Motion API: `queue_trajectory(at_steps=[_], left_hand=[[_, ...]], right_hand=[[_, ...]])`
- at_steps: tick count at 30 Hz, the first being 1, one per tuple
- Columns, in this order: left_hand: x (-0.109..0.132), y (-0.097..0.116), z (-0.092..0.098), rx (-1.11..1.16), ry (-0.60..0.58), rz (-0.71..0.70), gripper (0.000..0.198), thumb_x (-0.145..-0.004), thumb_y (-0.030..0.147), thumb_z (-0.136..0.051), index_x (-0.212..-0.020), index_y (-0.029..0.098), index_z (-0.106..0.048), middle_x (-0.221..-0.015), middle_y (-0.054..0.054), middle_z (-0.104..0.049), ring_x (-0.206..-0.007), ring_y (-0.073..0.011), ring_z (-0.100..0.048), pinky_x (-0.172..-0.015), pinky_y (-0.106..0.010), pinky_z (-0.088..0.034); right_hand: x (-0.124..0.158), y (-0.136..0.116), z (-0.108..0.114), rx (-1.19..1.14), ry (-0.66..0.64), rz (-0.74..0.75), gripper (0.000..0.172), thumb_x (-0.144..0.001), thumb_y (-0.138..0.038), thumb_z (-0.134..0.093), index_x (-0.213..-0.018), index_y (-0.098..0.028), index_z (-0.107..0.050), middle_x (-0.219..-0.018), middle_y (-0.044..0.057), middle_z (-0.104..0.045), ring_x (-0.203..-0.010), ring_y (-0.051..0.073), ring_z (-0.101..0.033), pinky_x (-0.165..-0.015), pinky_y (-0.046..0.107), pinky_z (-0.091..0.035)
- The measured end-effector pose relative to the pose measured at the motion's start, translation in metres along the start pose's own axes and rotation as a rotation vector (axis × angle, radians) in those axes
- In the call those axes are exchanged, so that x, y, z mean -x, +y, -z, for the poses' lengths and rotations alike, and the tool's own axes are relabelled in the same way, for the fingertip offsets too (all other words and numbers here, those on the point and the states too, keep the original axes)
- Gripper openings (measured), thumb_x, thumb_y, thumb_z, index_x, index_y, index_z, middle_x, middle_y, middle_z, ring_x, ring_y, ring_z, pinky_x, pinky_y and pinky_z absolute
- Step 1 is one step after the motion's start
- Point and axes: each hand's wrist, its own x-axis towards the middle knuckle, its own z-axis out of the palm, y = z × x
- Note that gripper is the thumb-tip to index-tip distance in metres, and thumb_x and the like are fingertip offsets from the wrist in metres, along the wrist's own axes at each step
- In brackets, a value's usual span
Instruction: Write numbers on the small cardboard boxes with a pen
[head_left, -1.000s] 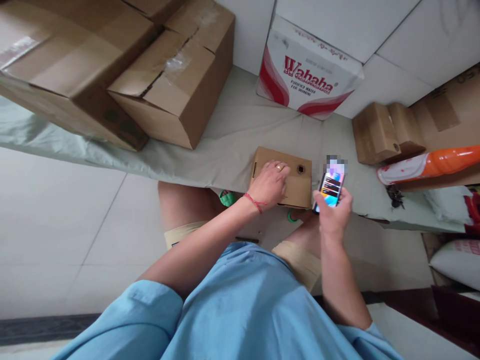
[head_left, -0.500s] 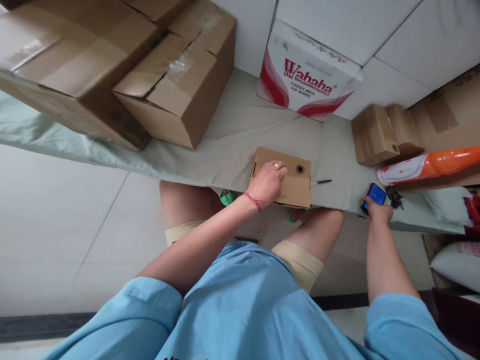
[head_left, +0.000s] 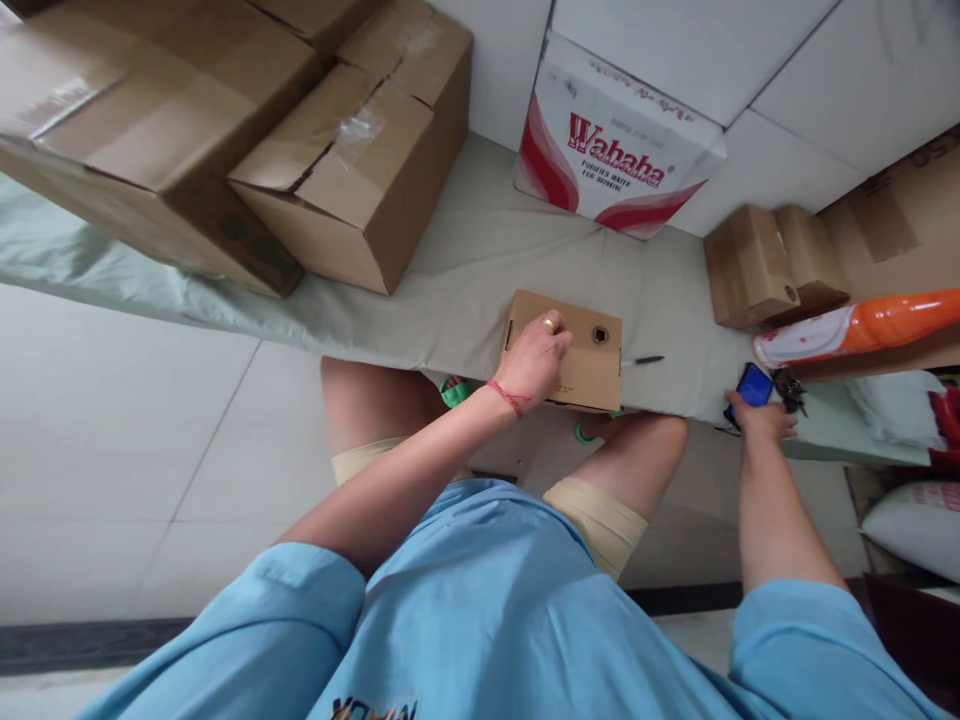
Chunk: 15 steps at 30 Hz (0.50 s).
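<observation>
My left hand point(head_left: 534, 358) lies on a small flat cardboard box point(head_left: 592, 362) at the front edge of the cloth-covered table point(head_left: 465, 290), fingers curled over its left half. My right hand point(head_left: 761, 417) is out to the right at the table edge, fingers closed round a phone point(head_left: 752, 385) with a blue screen, beside a bunch of dark keys point(head_left: 789, 386). A black pen point(head_left: 642, 361) lies on the cloth just right of the small box.
Large brown cartons point(head_left: 225, 130) fill the table's left. A white and red Wahaha carton point(head_left: 615, 140) leans on the wall. Two small brown boxes point(head_left: 772, 265) and an orange and white bottle point(head_left: 855, 332) lie right. My knees are under the table.
My right hand carried the phone from beside the small box out to the right table edge by the keys, uncovering the pen. My left hand stayed on the box.
</observation>
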Motion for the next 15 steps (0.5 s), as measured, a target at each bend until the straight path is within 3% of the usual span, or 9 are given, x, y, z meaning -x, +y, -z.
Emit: queue_trajectory(at_steps=[2, 4, 6, 8, 10, 12, 14, 15], left_hand=[[0.002, 0.003, 0.005, 0.021, 0.028, 0.017, 0.027, -0.074, -0.003, -0.048, -0.076, 0.022, -0.057, -0.116, -0.012, -0.069, -0.108, -0.0244, -0.067, -0.09, -0.039, -0.061], [0.006, 0.009, 0.016, 0.08, 0.116, 0.018, 0.027, -0.075, -0.004, -0.047, -0.071, 0.023, -0.048, -0.117, -0.012, -0.067, -0.112, -0.0222, -0.067, -0.088, -0.035, -0.061], [0.012, 0.015, 0.031, 0.138, 0.266, 0.001, 0.029, -0.081, -0.002, -0.048, -0.071, 0.024, -0.041, -0.118, -0.011, -0.065, -0.12, -0.0212, -0.067, -0.093, -0.034, -0.06], [0.02, 0.018, 0.047, 0.137, 0.43, 0.003, 0.028, -0.091, 0.004, -0.051, -0.075, 0.025, -0.04, -0.116, -0.01, -0.064, -0.123, -0.0214, -0.066, -0.101, -0.037, -0.059], [0.032, 0.012, 0.058, 0.113, 0.558, 0.049, 0.024, -0.096, 0.012, -0.056, -0.08, 0.025, -0.044, -0.115, -0.009, -0.064, -0.12, -0.0222, -0.067, -0.104, -0.04, -0.059], [0.051, -0.002, 0.065, 0.119, 0.626, 0.13, 0.019, -0.094, 0.014, -0.059, -0.083, 0.025, -0.048, -0.112, -0.009, -0.064, -0.114, -0.0231, -0.067, -0.102, -0.041, -0.059], [0.077, -0.023, 0.067, 0.135, 0.61, 0.268, 0.018, -0.084, 0.008, -0.055, -0.08, 0.024, -0.049, -0.11, -0.009, -0.065, -0.108, -0.0234, -0.066, -0.091, -0.039, -0.06], [0.093, -0.034, 0.067, 0.102, 0.544, 0.349, 0.021, -0.079, 0.006, -0.053, -0.074, 0.024, -0.047, -0.099, -0.007, -0.065, -0.1, -0.0228, -0.066, -0.088, -0.038, -0.058]], right_hand=[[0.015, -0.012, 0.001, 0.013, 0.068, -0.021, 0.052, -0.075, -0.037, -0.083, -0.118, -0.014, -0.064, -0.126, 0.027, -0.059, -0.141, 0.047, -0.049, -0.12, 0.068, -0.035], [0.042, -0.027, -0.001, -0.037, 0.048, 0.048, 0.057, -0.081, -0.039, -0.078, -0.129, -0.013, -0.063, -0.128, 0.023, -0.063, -0.132, 0.039, -0.059, -0.115, 0.06, -0.048], [0.081, -0.045, -0.004, -0.174, -0.055, 0.294, 0.062, -0.087, -0.047, -0.074, -0.138, -0.014, -0.06, -0.132, 0.02, -0.063, -0.121, 0.033, -0.066, -0.101, 0.051, -0.061], [0.128, -0.061, -0.009, -0.268, -0.068, 0.602, 0.078, -0.088, -0.061, -0.077, -0.148, -0.016, -0.055, -0.142, 0.022, -0.06, -0.126, 0.034, -0.064, -0.1, 0.053, -0.063], [0.171, -0.076, -0.017, -0.21, -0.016, 0.833, 0.089, -0.086, -0.065, -0.083, -0.156, -0.022, -0.05, -0.15, 0.022, -0.057, -0.139, 0.039, -0.058, -0.115, 0.063, -0.055], [0.203, -0.089, -0.027, -0.147, -0.016, 1.025, 0.084, -0.09, -0.059, -0.083, -0.16, -0.029, -0.047, -0.154, 0.018, -0.057, -0.146, 0.039, -0.053, -0.124, 0.067, -0.046], [0.217, -0.098, -0.038, -0.129, -0.017, 1.136, 0.074, -0.096, -0.048, -0.079, -0.162, -0.034, -0.047, -0.155, 0.014, -0.058, -0.15, 0.037, -0.051, -0.13, 0.068, -0.039], [0.219, -0.102, -0.044, -0.132, -0.003, 1.161, 0.07, -0.098, -0.043, -0.077, -0.162, -0.036, -0.048, -0.154, 0.012, -0.059, -0.15, 0.035, -0.05, -0.132, 0.069, -0.036]])
